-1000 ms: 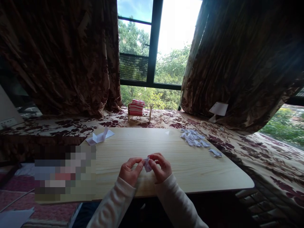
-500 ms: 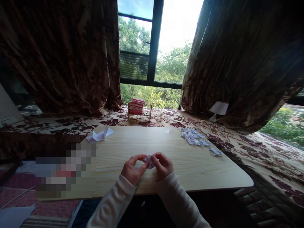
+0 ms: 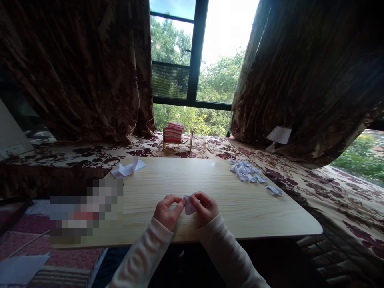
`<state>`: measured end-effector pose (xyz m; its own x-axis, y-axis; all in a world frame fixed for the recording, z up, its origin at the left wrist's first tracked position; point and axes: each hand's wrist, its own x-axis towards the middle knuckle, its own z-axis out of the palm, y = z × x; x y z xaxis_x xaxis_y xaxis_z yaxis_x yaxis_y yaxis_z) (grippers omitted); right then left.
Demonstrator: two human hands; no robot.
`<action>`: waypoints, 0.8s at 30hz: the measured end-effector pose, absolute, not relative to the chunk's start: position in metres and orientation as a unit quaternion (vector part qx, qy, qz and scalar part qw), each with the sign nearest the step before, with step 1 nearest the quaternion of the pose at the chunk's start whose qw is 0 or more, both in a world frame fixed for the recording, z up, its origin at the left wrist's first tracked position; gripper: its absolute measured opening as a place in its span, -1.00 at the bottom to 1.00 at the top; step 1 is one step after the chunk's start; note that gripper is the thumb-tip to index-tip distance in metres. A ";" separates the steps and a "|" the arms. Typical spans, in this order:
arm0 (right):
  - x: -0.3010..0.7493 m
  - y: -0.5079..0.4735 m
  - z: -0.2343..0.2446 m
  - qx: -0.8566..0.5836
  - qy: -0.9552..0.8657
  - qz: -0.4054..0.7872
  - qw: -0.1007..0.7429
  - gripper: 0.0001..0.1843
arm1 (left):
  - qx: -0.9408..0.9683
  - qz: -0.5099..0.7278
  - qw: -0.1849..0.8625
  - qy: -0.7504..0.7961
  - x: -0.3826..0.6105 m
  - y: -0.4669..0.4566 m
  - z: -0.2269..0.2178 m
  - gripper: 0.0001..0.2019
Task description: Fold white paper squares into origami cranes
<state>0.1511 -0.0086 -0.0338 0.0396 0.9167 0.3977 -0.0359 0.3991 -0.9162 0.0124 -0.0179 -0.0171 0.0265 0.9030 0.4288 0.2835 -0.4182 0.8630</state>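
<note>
Between my two hands is a small folded piece of white paper [image 3: 189, 206], held above the near part of the light wooden table [image 3: 156, 180]. My left hand [image 3: 168, 211] pinches its left edge between thumb and forefinger. On the other side my right hand [image 3: 206, 208] grips the paper with thumb and fingers, covering its right part. At the table's far right lies a cluster of folded white paper pieces [image 3: 246, 172], with one more folded piece [image 3: 274, 190] apart from it, nearer to me.
Partly folded white paper [image 3: 128, 168] lies at the table's far left corner. A blurred patch hides the table's left side. Beyond the table, a small rack [image 3: 177, 145] with striped pink cloths [image 3: 174, 132] and a white lamp [image 3: 279, 135] stand on the floral-covered ledge.
My left thumb and forefinger have come together on the paper's upper left edge, and more of the paper's face shows. The whole view has shifted slightly.
</note>
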 end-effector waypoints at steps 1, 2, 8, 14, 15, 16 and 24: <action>0.151 -0.009 -0.034 -0.387 -0.578 0.388 0.604 -0.80 | 0.659 0.528 0.290 0.451 0.012 -0.018 -0.017 -0.84; 0.151 -0.009 -0.033 -0.389 -0.584 0.385 0.600 -0.79 | 0.664 0.526 0.288 0.447 0.012 -0.019 -0.016 -0.84; 0.148 -0.011 -0.034 -0.412 -0.596 0.363 0.585 -0.82 | 0.682 0.522 0.276 0.430 0.012 -0.021 -0.013 -0.83; 0.151 -0.014 -0.028 -0.419 -0.604 0.351 0.580 -0.81 | 0.689 0.522 0.270 0.423 0.013 -0.020 -0.015 -0.84; 0.151 -0.014 -0.028 -0.421 -0.599 0.349 0.585 -0.80 | 0.687 0.523 0.270 0.426 0.014 -0.020 -0.015 -0.84; 0.151 -0.014 -0.028 -0.423 -0.593 0.348 0.590 -0.79 | 0.685 0.523 0.270 0.429 0.014 -0.019 -0.016 -0.85; 0.151 -0.009 -0.035 -0.414 -0.581 0.355 0.604 -0.76 | 0.674 0.511 0.283 0.453 0.014 -0.017 -0.016 -0.83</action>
